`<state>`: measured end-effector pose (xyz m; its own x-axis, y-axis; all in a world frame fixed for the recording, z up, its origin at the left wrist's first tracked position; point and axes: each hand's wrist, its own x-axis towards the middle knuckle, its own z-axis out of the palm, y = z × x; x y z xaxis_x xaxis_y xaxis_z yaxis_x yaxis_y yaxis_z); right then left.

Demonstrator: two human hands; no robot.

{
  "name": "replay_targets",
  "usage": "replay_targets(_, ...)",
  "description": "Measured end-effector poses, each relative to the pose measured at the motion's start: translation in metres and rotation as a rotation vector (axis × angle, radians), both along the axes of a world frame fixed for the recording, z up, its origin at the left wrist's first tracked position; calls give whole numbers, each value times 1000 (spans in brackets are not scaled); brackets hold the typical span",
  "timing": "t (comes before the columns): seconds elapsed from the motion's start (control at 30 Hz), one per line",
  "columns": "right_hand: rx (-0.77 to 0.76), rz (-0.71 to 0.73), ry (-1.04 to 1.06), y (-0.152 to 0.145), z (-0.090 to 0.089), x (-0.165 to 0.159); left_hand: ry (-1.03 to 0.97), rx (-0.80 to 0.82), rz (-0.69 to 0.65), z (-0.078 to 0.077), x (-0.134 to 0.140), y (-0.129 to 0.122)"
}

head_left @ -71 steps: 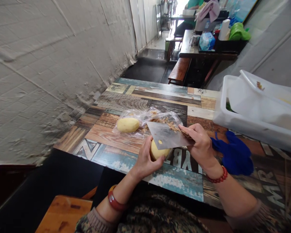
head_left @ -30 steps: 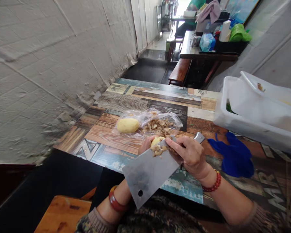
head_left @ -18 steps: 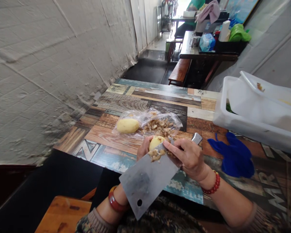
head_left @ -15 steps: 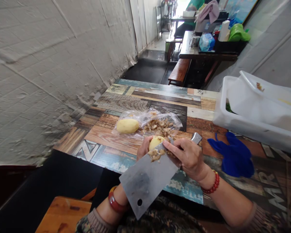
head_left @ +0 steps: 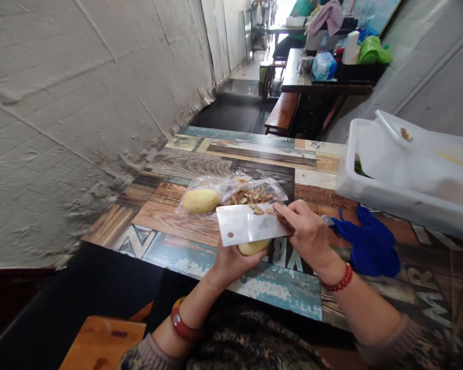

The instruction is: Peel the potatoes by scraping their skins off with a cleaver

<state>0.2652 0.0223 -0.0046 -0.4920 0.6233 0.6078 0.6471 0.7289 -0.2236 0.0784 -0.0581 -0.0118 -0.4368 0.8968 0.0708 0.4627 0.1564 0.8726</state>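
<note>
Peeled potato (head_left: pixel 252 247) at frame centre, cupped from below in left hand (head_left: pixel 231 262), fingers wrapped around it; mostly hidden behind cleaver (head_left: pixel 250 230). Right hand (head_left: pixel 308 234) grips cleaver at handle end, fingers clenched, blade held broadside above potato, a few peel scraps on its upper edge. Just above: clear plastic bag (head_left: pixel 239 192) with peelings and second peeled potato (head_left: pixel 200 200) on patterned table (head_left: pixel 185 228). Blue glove (head_left: pixel 370 241) right of right hand; white tub (head_left: pixel 389 198) at right edge.
</note>
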Motion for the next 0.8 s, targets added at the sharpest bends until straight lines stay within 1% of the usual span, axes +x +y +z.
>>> replay_targets(0.07, -51, -33, 59, 5, 1, 5, 63, 117, -130, -1, -2, -2)
replay_targets(0.1, -79, -42, 99, 6, 1, 7, 94, 164, -157, -2, -3, -3)
replay_targets(0.2, -163, -58, 200, 10, 1, 11, 154, 240, -164, -3, -9, -4)
replay_targets(0.27, -203, -51, 235, 10, 0, 12, 186, 300, -199, -4, -12, -3)
replay_targets(0.33, -217, -39, 257, 10, 1, 12, 209, 362, -220, -6, -13, -1)
replay_targets(0.4, -208, -24, 273, 8, 3, 11, 195, 391, -220, -9, -13, -1)
replay_targets(0.47, -175, 8, 275, 6, 4, 10, 153, 356, -205, -13, -13, -1)
replay_targets(0.6, -108, 57, 255, 2, 6, 6, 53, 216, -193, -16, -11, -6)
replay_targets(0.7, -126, 48, 300, 2, 8, 6, 32, 156, -155, -8, -9, -7)
replay_targets(0.73, -137, 49, 325, 3, 9, 7, -5, 146, -141, -3, -8, -7)
replay_targets(0.8, -156, 68, 371, 4, 10, 9, -140, 159, -123, 6, -5, -5)
